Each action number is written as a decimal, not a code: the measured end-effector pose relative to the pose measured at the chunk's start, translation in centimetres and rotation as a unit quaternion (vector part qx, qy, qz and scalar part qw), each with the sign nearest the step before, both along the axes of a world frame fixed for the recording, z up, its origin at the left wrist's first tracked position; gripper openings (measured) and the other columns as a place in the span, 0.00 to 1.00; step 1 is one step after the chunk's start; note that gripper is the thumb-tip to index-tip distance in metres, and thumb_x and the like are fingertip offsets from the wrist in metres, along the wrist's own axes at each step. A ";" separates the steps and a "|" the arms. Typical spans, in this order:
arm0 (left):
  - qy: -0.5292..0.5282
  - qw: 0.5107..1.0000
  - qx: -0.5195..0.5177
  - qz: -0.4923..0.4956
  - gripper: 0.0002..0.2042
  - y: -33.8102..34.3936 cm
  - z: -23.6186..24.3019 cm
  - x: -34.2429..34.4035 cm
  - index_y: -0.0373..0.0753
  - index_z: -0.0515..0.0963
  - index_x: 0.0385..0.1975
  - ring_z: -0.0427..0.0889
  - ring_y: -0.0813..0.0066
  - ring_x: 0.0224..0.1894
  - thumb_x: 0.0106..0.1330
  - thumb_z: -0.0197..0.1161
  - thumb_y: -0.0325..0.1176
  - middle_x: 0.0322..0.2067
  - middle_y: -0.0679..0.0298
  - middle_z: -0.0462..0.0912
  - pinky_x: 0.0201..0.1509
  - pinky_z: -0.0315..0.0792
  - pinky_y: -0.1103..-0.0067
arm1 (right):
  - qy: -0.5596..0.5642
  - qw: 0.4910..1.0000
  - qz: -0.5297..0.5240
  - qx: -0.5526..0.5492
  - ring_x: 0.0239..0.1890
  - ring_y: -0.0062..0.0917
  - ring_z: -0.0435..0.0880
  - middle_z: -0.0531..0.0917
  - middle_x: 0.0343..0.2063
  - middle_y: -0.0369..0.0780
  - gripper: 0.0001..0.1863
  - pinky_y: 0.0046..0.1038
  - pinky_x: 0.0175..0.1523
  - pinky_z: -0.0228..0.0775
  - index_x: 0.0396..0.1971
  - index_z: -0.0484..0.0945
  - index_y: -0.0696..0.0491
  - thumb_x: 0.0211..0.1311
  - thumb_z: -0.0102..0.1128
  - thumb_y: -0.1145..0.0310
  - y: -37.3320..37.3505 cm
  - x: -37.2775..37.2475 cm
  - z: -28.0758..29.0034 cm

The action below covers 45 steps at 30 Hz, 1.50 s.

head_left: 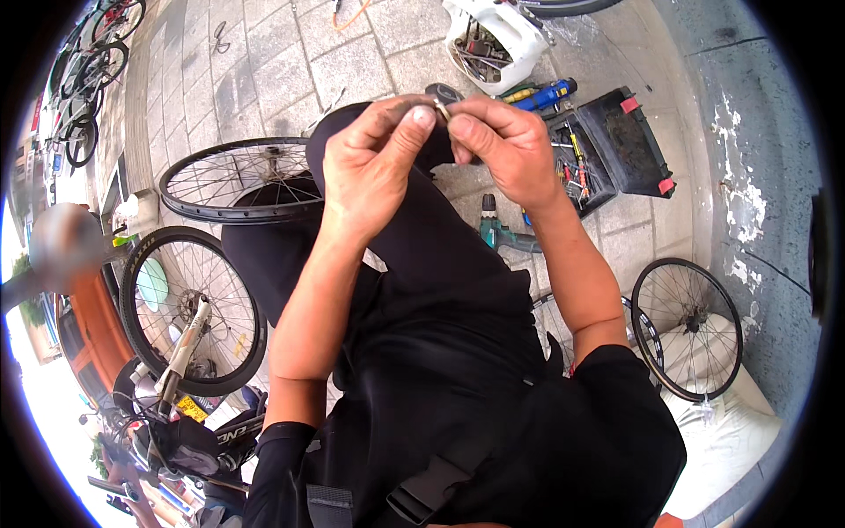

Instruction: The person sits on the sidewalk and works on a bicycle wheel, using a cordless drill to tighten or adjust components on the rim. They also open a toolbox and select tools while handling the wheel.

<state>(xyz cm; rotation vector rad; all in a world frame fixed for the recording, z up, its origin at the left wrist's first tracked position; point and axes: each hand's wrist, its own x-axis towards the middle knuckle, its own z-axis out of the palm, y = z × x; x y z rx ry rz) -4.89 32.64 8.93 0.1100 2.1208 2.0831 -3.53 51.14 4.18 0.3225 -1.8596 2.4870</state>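
In front of my knees, my left hand (378, 154) and my right hand (502, 145) meet, thumbs and index fingers closed on a small metal piece (442, 109), too small to name exactly. A dark, rounded object (444, 91) shows just behind it, partly hidden. A bare wheel rim with spokes (238, 211) lies beside my left leg. Below my right hand, a teal and black cordless drill (506, 238) lies on the paving. An open black toolbox (629, 141) of hand tools and a blue and yellow tool (546, 95) are to the right.
A white container of parts (493, 44) stands ahead. Bicycles (189, 370) and a person with blurred head (66, 246) are at left, more bikes (88, 88) at upper left. Wheels (687, 330) lean by a white sack (731, 440) near the grey wall (748, 132) on the right.
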 end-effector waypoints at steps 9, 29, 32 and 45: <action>0.044 0.999 -0.012 0.006 0.07 0.1 0.9 -1.0 0.29 0.81 0.42 0.85 0.69 0.45 0.76 0.59 0.27 0.44 0.56 0.86 0.53 0.77 0.75 | -0.047 0.995 0.074 -0.043 0.31 0.16 0.82 0.86 0.34 0.37 0.15 0.21 0.38 0.76 0.48 0.85 0.63 0.75 0.62 0.65 0.7 -1.2 -1.1; 0.000 0.922 0.301 0.245 0.13 -15.8 6.3 5.0 0.38 0.76 0.59 0.88 0.69 0.42 0.78 0.60 0.30 0.41 0.63 0.84 0.46 0.86 0.71 | -0.221 0.697 0.060 0.679 0.43 0.37 0.85 0.84 0.43 0.44 0.32 0.40 0.50 0.76 0.61 0.72 0.56 0.58 0.74 0.64 7.1 21.3 -40.5; 0.018 0.908 0.348 0.231 0.12 -16.2 4.6 5.0 0.41 0.77 0.57 0.88 0.65 0.48 0.77 0.61 0.32 0.44 0.64 0.84 0.54 0.84 0.67 | -0.221 0.735 0.029 0.640 0.39 0.36 0.85 0.84 0.39 0.43 0.30 0.39 0.47 0.77 0.58 0.74 0.56 0.58 0.74 0.65 9.0 20.7 -40.2; 0.068 0.855 0.473 0.202 0.08 -15.4 5.1 5.0 0.42 0.80 0.50 0.81 0.54 0.62 0.77 0.60 0.35 0.51 0.63 0.85 0.71 0.73 0.56 | -0.160 0.980 0.119 -0.011 0.36 0.27 0.84 0.83 0.32 0.39 0.21 0.33 0.44 0.79 0.56 0.75 0.62 0.64 0.65 0.71 3.3 7.3 -2.2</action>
